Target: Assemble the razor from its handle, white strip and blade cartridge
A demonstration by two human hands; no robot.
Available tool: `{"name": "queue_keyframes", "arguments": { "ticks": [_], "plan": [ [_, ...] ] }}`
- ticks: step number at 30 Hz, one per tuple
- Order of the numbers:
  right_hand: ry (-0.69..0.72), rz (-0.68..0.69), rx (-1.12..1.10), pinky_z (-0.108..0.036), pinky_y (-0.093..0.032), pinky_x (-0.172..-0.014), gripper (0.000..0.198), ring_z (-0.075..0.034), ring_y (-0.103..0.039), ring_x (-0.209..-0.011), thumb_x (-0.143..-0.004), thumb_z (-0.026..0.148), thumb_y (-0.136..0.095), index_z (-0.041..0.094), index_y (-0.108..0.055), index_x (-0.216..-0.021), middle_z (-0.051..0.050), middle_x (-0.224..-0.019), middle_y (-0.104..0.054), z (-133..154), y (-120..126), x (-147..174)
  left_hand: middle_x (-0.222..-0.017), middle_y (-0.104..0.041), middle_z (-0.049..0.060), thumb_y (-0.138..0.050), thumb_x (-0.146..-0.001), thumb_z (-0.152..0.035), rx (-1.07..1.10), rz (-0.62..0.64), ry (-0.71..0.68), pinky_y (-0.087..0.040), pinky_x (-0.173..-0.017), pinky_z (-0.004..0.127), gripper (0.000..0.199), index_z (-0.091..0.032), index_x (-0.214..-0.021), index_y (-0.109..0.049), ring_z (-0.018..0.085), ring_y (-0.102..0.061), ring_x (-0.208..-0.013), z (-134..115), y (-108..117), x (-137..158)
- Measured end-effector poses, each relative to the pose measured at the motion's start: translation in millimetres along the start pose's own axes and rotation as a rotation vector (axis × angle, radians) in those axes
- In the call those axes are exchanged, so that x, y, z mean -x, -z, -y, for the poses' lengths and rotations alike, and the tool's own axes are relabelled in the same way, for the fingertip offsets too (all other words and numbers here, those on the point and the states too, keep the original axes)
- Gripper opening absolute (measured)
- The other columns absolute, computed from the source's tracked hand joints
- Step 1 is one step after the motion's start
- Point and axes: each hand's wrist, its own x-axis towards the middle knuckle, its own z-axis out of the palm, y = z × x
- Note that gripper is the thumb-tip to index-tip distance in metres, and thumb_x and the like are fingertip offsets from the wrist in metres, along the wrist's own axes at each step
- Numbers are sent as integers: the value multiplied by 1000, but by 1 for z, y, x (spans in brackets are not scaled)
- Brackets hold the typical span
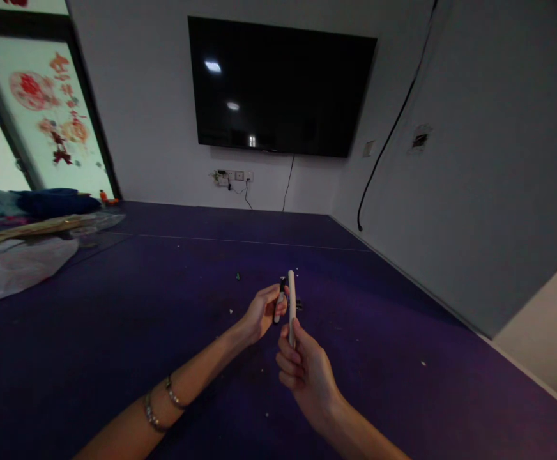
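My left hand (262,312) is closed around a small, slim black-and-silver tool (279,300), held upright; its exact kind I cannot make out. Just to the right, my right hand (305,364) grips a pale, smooth, slightly curved stick (292,294) by its lower end, pointing up. Stick and tool are side by side over the purple surface, and whether they touch is unclear. Behind the stick, a small dark object (299,305) lies partly hidden.
Small pale bits and a little dark-green piece (238,276) are scattered on the purple surface (163,281). Plastic sheeting (24,271) and dark blue cloth (61,202) lie at left. A television (283,89) hangs ahead; a black cable (393,128) dangles along the right wall.
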Motion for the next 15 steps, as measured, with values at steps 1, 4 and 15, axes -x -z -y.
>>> {"name": "queue_keyframes", "arguments": {
  "ticks": [1, 4, 15],
  "plan": [
    [-6, -5, 3, -18, -4, -36, 37, -2, -9, -38, -68, 50, -63, 18, -45, -69, 11, -45, -22, -1, 0, 0, -50, -36, -5, -54, -74, -28, 7, -3, 1, -26, -45, 19, 15, -14, -69, -53, 7, -32, -46, 0, 0, 0],
    [-10, -15, 0, -18, -4, -37, 37, -2, -9, -38, -69, 51, -62, 18, -47, -71, 11, -45, -23, -2, 1, 2, -50, -37, -5, -54, -74, -27, 20, 0, -3, -27, -45, 19, 16, -14, -66, -51, 7, -32, -46, -1, -1, 0],
    [-6, -65, 23, -17, -4, -36, 37, -3, -8, -38, -68, 51, -62, 21, -43, -76, 12, -44, -24, -6, 2, 0, -50, -36, -6, -55, -76, -31, 96, 15, -6, -31, -44, 18, 19, -15, -69, -48, 6, -32, -43, 5, 5, -5]
  ]
}}
